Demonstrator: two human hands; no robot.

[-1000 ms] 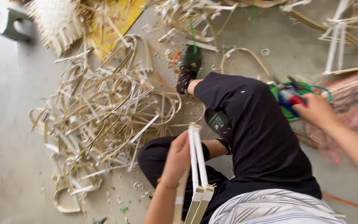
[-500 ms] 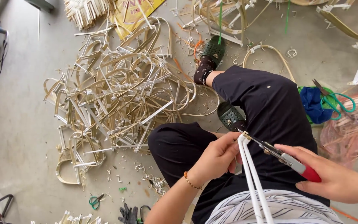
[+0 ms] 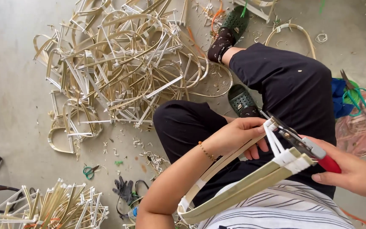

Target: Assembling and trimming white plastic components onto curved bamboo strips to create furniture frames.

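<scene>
Looking down from the head camera, I see my left hand closed around the top of a bent bamboo frame. The fingers wrap over the end where white tape strips stick out, so I think the hand is there to keep that end from moving. The frame runs from that hand back down toward my left elbow and lies across my lap, which props it up.

My right hand is closed tight on the red handles of the cutters. The metal tip of the cutters points up at the white strips, right next to my left fingers. It looks to me like the tip is touching the strips, but I cannot tell if the blades are open or shut.

Beyond my left hand, past my knee, a big pile of bamboo frames lies on the floor. Below my left arm is a smaller stack of frames, with a dark glove and small green scissors close to it. Out past my right hand sit bigger green scissors on a blue cloth. My foot in a green shoe sticks out far ahead of both hands
</scene>
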